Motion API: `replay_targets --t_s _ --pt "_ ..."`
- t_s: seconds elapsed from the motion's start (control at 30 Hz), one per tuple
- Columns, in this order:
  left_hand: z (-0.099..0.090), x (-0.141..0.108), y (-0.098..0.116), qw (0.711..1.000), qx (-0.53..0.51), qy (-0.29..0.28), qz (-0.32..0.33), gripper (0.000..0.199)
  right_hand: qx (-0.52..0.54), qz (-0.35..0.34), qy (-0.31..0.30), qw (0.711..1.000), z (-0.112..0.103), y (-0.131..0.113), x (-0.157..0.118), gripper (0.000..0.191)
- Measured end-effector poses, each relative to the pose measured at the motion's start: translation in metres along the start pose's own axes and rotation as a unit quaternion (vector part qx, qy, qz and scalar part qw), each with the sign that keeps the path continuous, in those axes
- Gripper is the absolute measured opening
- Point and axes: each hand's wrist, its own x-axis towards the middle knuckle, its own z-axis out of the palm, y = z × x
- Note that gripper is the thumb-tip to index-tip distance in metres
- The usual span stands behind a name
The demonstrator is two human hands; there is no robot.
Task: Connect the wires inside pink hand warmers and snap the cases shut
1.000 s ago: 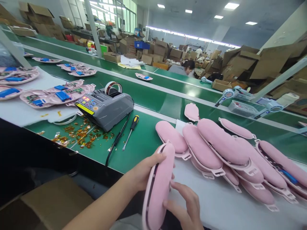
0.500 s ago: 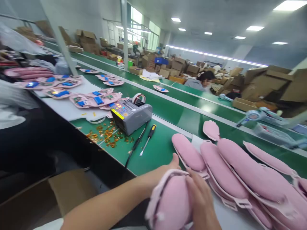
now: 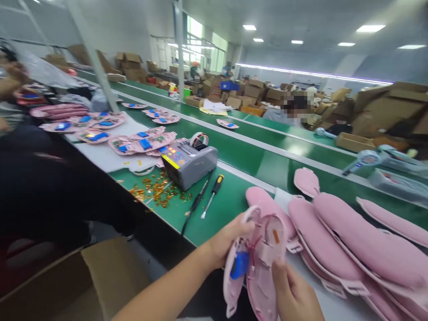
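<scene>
A pink eye massager shell [image 3: 264,285] is spread apart in front of me, its two halves side by side with the insides showing. My left hand [image 3: 232,238] grips the left half, which carries a blue battery [image 3: 240,265] and wires. The fingers of my right hand [image 3: 294,290] are closed on the edge of the right half, its thumb on the inner side. A small amber strip of tape [image 3: 276,236] sticks inside that half near the top. Several closed pink shells [image 3: 354,240] lie piled to the right of my hands.
A grey tape dispenser [image 3: 190,162] stands beyond my left hand, amber tape scraps [image 3: 160,189] before it. A screwdriver [image 3: 212,196] and black cable [image 3: 195,203] lie beside it. Open pink shells [image 3: 133,143] rest further left. A cardboard box [image 3: 113,272] sits below the bench edge.
The shell between my hands has gone from nearly closed, pink outside showing, to opened out with its battery and wiring visible. My right hand has moved slightly right and down.
</scene>
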Motion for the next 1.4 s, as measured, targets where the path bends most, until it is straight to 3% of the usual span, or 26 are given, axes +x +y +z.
replay_targets --t_s 0.07,0.13,0.2,0.23,0.27,0.33,0.43,0.53,0.67,0.73,0.83,0.97,1.07,1.17,1.4 --pt "-0.002 0.003 -0.002 0.998 -0.024 -0.004 -0.053 0.049 -0.053 0.023 0.038 0.998 -0.01 0.006 0.005 0.052" --pt "-0.004 0.006 -0.003 0.996 -0.036 -0.002 -0.077 0.041 -0.108 0.014 0.13 0.986 -0.017 0.017 0.009 0.047" --pt "-0.006 0.008 -0.001 0.995 -0.047 0.009 -0.087 0.037 -0.163 -0.038 0.235 0.958 -0.021 0.031 0.009 0.044" --pt "-0.006 0.009 0.0 0.994 -0.053 0.019 -0.089 0.036 -0.185 -0.079 0.258 0.945 -0.022 0.037 0.008 0.04" --pt "-0.006 0.01 0.001 0.994 -0.06 0.031 -0.091 0.036 -0.199 -0.126 0.25 0.939 -0.024 0.043 0.005 0.035" --pt "-0.004 0.011 0.003 0.99 -0.076 0.056 -0.103 0.037 -0.217 -0.206 0.171 0.939 -0.026 0.048 -0.002 0.027" --pt "-0.001 0.012 0.004 0.986 -0.092 0.062 -0.122 0.041 -0.255 -0.24 0.08 0.933 -0.024 0.043 -0.01 0.033" --pt "0.001 0.012 0.004 0.986 -0.095 0.03 -0.131 0.045 -0.303 -0.223 0.079 0.923 -0.015 0.031 -0.007 0.034" --pt "-0.003 0.009 0.005 0.987 -0.099 -0.012 -0.129 0.047 -0.299 -0.253 0.084 0.916 -0.009 0.023 0.008 0.019" --pt "-0.005 0.007 0.006 0.989 -0.089 -0.007 -0.118 0.046 -0.275 -0.268 0.112 0.916 -0.011 0.023 0.015 0.012" --pt "-0.008 0.004 0.007 0.992 -0.069 0.009 -0.101 0.044 -0.228 -0.285 0.139 0.921 -0.015 0.019 0.023 0.018" --pt "-0.002 0.001 0.004 0.997 -0.04 -0.009 -0.07 0.036 -0.086 -0.233 0.122 0.961 -0.014 0.004 0.034 0.02" --pt "0.005 0.001 0.0 0.999 -0.018 -0.03 -0.038 0.033 0.087 -0.109 0.04 0.989 -0.01 -0.009 0.044 0.022" --pt "0.009 0.003 -0.002 0.998 -0.005 -0.049 -0.025 0.036 0.27 0.021 -0.069 0.96 -0.008 -0.014 0.053 0.026" --pt "0.006 0.005 -0.004 1.0 -0.007 0.012 -0.012 0.032 0.266 0.023 -0.108 0.957 -0.014 -0.01 0.059 0.021"
